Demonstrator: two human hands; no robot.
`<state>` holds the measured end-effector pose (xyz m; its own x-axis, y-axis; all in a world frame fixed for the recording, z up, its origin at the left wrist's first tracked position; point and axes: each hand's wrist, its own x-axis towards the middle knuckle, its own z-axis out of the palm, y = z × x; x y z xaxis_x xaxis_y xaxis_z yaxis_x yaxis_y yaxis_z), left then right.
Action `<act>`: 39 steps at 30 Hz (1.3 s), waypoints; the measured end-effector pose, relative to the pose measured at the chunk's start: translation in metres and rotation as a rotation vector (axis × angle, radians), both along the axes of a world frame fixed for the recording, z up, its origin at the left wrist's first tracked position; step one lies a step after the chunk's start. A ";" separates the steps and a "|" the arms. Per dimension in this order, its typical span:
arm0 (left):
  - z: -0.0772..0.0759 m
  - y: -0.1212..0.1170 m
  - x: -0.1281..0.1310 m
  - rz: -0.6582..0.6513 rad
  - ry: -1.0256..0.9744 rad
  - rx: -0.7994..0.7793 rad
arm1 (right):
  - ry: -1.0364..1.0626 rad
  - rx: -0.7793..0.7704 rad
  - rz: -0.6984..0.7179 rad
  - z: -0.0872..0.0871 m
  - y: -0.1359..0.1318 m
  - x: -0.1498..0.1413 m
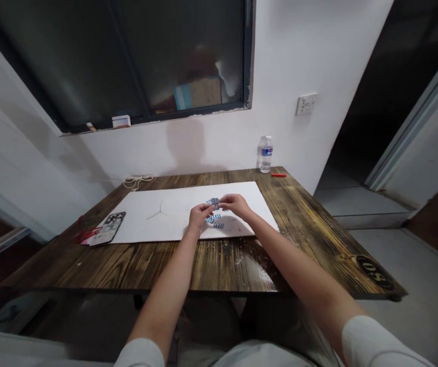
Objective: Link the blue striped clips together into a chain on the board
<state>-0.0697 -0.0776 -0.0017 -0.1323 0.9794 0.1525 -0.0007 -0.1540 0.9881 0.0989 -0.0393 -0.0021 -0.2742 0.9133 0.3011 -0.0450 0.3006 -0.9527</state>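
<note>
1. While I watch remotely, the left hand (199,214) and right hand (236,204) pinch at least one small, flat, blue-and-grey piece (215,202) between them, fingertips nearly together, above the rectangular white board (135,216).
2. Work looks partway to me: similar loose blue-edged pieces (219,226) lie on the board beneath the hands, not picked up.
3. What's held looks banded and overlapping; I can't tell how many.
</note>
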 end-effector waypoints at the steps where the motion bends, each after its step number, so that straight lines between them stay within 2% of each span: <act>1: 0.000 0.000 0.000 0.006 -0.006 -0.002 | -0.075 0.040 -0.013 0.001 0.000 0.004; 4: 0.001 0.000 0.001 0.027 -0.027 -0.013 | -0.371 0.183 -0.010 0.004 -0.007 0.020; 7: 0.001 0.000 0.001 0.036 -0.041 -0.017 | -0.659 0.268 0.096 0.007 -0.022 0.035; 15: 0.001 0.002 -0.001 0.061 -0.035 0.003 | -1.095 0.527 0.115 -0.001 -0.057 0.032; 22: 0.000 0.001 0.000 0.060 -0.036 -0.004 | -1.187 0.693 0.092 0.000 -0.069 0.034; 26: 0.001 0.000 0.001 0.066 -0.024 -0.001 | -1.211 0.692 0.039 0.001 -0.073 0.036; 39: 0.003 -0.002 0.002 0.063 -0.003 0.002 | -1.125 0.644 0.148 0.010 -0.077 0.037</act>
<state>-0.0680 -0.0801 0.0018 -0.1942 0.9688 0.1543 0.0060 -0.1561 0.9877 0.1354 -0.1160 0.0079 -0.7461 0.6313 0.2118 0.6058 0.7755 -0.1776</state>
